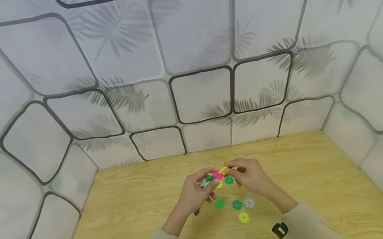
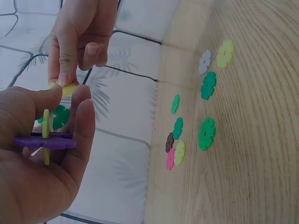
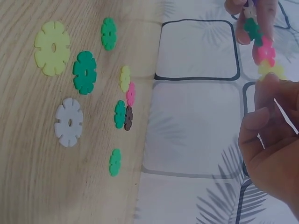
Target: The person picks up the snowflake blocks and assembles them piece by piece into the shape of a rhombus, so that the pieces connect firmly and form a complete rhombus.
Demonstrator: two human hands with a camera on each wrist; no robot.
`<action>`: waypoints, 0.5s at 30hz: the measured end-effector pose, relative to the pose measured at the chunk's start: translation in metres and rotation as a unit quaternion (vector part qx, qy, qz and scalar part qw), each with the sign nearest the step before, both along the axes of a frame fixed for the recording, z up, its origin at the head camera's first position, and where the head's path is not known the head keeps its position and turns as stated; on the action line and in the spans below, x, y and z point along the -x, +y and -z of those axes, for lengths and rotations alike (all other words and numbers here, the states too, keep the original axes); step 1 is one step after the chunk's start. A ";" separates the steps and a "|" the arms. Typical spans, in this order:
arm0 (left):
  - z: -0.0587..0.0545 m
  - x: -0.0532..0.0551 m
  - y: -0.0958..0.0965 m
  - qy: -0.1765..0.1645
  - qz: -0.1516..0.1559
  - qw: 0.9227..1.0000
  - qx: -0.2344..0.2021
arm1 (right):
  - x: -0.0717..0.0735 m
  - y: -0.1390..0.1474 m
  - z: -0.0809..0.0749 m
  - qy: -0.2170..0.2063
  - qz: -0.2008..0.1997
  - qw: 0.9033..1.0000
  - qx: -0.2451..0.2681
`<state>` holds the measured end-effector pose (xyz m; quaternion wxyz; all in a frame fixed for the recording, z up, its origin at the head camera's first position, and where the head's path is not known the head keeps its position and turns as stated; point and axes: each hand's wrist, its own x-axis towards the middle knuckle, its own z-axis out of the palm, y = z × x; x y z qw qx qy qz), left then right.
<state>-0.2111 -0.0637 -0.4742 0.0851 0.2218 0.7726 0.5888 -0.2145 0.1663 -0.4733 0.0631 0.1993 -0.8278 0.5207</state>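
In the head view my left hand [image 1: 193, 192] holds a joined chain of notched plastic flower discs above the table. A purple disc [image 2: 60, 143] and a yellow one crossing it lie within its fingers. Further along the chain come a green disc [image 3: 252, 31] and a pink disc [image 3: 266, 50]. My right hand [image 1: 251, 176] pinches a yellow disc [image 3: 276, 70] at the pink disc's edge. The two overlap in view; whether their notches interlock I cannot tell. Fingers of the left hand hide part of the chain.
Loose discs lie on the wooden table [image 1: 136, 223]: a yellow disc [image 1: 244, 217], a white disc [image 1: 249, 203], several green discs [image 1: 237, 204], and beyond them a pink disc [image 3: 131, 94] and a brown disc [image 3: 128, 117]. Patterned covering [image 1: 203, 96] stands behind and at both sides.
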 end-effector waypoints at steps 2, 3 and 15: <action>0.001 0.001 0.001 -0.004 -0.001 1.000 0.000 | 0.000 0.001 0.000 -0.011 0.001 1.000 -0.001; 0.002 0.001 0.001 -0.008 -0.004 1.000 -0.001 | 0.000 0.002 0.000 -0.015 0.002 1.000 -0.003; 0.001 0.003 0.003 -0.018 0.001 1.000 0.009 | 0.003 0.004 0.006 -0.029 -0.020 0.999 0.015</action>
